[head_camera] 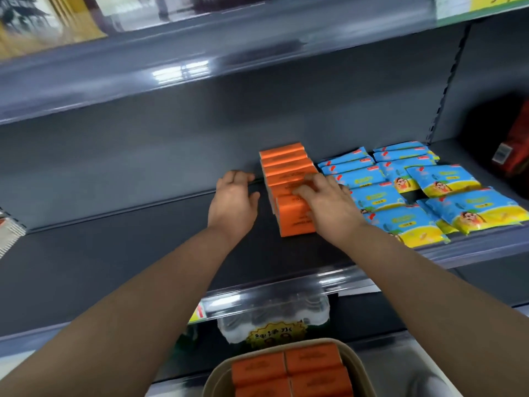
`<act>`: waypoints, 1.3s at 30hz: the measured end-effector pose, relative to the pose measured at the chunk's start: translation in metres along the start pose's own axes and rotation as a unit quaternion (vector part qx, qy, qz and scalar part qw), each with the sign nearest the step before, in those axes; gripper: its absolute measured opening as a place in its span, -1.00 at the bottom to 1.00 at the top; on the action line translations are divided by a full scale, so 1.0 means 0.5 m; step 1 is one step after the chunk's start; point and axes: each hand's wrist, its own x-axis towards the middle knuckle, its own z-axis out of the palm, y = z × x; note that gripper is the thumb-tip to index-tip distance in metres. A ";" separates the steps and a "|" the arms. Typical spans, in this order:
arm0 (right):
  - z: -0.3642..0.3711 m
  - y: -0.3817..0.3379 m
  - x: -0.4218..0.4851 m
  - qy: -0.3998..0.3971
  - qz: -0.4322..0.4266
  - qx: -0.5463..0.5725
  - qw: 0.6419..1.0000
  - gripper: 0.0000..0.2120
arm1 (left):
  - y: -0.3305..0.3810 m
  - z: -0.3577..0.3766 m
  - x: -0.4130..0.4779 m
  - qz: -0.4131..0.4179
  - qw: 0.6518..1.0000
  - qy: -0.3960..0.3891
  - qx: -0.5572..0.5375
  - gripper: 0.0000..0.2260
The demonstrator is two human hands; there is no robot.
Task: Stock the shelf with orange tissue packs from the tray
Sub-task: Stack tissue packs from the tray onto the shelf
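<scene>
The row of orange tissue packs (286, 167) stands on the shelf (114, 247), directly beneath the fingers (306, 191) of the right hand (323, 202). These fingers are laid nearly straight and spread across the pack tops, and nothing is gripped. The left hand (233, 200) is held just beside the row, apart from it. Its fingers (237, 176) are loosely curled and hold nothing.

More orange packs (286, 368) are seen in the tray (217, 376), well behind both wrists.

Caution: the front pack (294, 217) sits slightly out of line. If uneven downward pressure is applied, the row is likely to topple toward the left fingers, where no support is given. If the row is pushed away from the left fingers, the blue packs (429, 193) just beyond the right fingers may be displaced.
</scene>
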 end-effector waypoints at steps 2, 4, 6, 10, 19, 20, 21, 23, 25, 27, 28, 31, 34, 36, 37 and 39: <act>0.010 -0.003 0.010 -0.011 0.017 0.018 1.000 -0.43 | -0.003 -0.004 -0.002 0.003 1.000 -0.003 -0.003 -0.69; 0.018 -0.007 0.014 -0.023 0.032 0.018 0.999 -0.40 | -0.003 -0.004 -0.005 0.007 1.000 -0.008 -0.007 -0.69; 0.021 -0.009 0.012 -0.025 0.040 0.002 0.999 -0.38 | -0.002 -0.003 -0.010 0.015 1.000 -0.015 -0.015 -0.69; 0.015 -0.012 -0.010 -0.015 0.031 -0.005 0.999 -0.38 | 0.006 -0.012 -0.036 0.045 0.998 -0.013 -0.041 -0.70; 0.021 -0.075 -0.195 0.097 -0.029 0.008 0.995 -0.41 | -0.006 -0.052 -0.243 0.130 0.990 -0.002 -0.062 -0.71; 0.030 -0.088 -0.230 0.094 -0.031 0.014 0.995 -0.43 | -0.015 -0.046 -0.279 0.135 0.989 -0.011 -0.061 -0.71; 0.040 -0.100 -0.267 0.087 -0.034 0.022 0.995 -0.43 | -0.023 -0.037 -0.317 0.140 0.988 -0.024 -0.060 -0.71; 0.073 -0.119 -0.347 0.051 -0.038 0.041 0.997 -0.44 | -0.043 -0.009 -0.399 0.133 0.987 -0.064 -0.055 -0.72; 0.110 -0.135 -0.431 -0.008 -0.031 0.059 0.998 -0.47 | -0.064 0.025 -0.492 0.093 0.986 -0.127 -0.045 -0.73; 0.138 -0.147 -0.504 -0.074 -0.020 0.067 0.995 -0.52 | -0.089 0.058 -0.582 0.060 0.980 -0.187 -0.031 -0.73; 0.149 -0.151 -0.534 -0.110 -0.017 0.065 0.992 -0.54 | -0.099 0.071 -0.620 0.042 0.975 -0.214 -0.030 -0.73; 0.179 -0.157 -0.596 -0.218 0.006 0.039 0.975 -0.59 | -0.103 0.093 -0.690 -0.004 0.963 -0.266 -0.032 -0.73; 0.199 -0.159 -0.622 -0.292 0.018 0.002 0.956 -0.65 | -0.088 0.101 -0.717 -0.010 0.960 -0.279 -0.026 -0.72; 0.208 -0.156 -0.625 -0.317 0.019 -0.014 0.948 -0.67 | -0.090 0.104 -0.726 -0.025 0.959 -0.282 -0.023 -0.72; 0.212 -0.153 -0.625 -0.325 0.022 -0.018 0.945 -0.68 | -0.095 0.106 -0.729 -0.035 0.958 -0.285 -0.019 -0.73; 0.220 -0.150 -0.622 -0.335 0.026 -0.020 0.942 -0.69 | -0.107 0.110 -0.730 -0.051 0.956 -0.289 -0.013 -0.73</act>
